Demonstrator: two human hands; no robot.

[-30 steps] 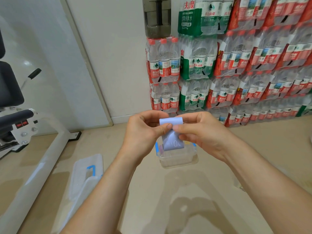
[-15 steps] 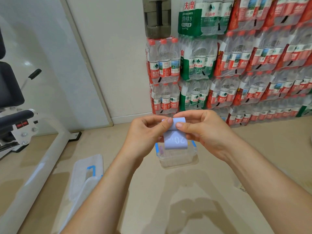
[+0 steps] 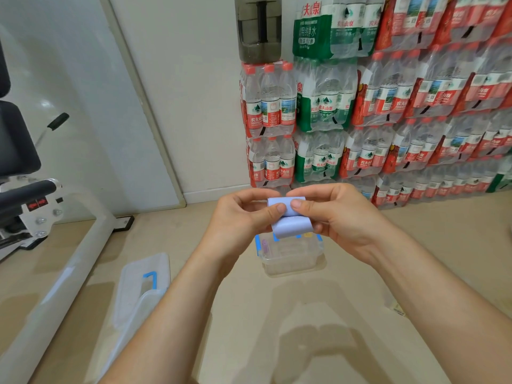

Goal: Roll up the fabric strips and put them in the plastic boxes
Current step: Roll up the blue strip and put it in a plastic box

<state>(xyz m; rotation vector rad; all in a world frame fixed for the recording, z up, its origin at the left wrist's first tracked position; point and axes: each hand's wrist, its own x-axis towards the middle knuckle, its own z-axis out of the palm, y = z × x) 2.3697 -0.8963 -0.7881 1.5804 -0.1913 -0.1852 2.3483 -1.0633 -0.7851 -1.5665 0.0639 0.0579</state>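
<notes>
Both hands met in the air just above the plastic box (image 3: 293, 263), which sat open on the floor (image 3: 277, 328). Between them they held a pale blue fabric strip (image 3: 291, 227). Its upper part was wound into a short roll, and the loose end hung down from the roll, in front of the box's back rim.

The left hand (image 3: 241, 217) pinched the left end of the roll, with its thumb pressed on the front and its fingers curled behind. The right hand (image 3: 340, 217) gripped the other end the same way. Its thumb lay on the front of the roll, almost touching the left thumb, and its fingers were curled behind and under the loose end.

The box was clear, with blue clips on its rim. Something small and pinkish lay inside against its left wall, too blurred to name. A clear lid (image 3: 144, 270) with a blue clip lay on the floor well to the left of the box and nearer the person.

Farther left of the box stood the white frame of an exercise machine (image 3: 69, 259) with black pads. Behind the box, shrink-wrapped packs of bottled water (image 3: 360, 106) with red and green labels were stacked high. A dark jug (image 3: 259, 26) sat on top of the leftmost stack.
</notes>
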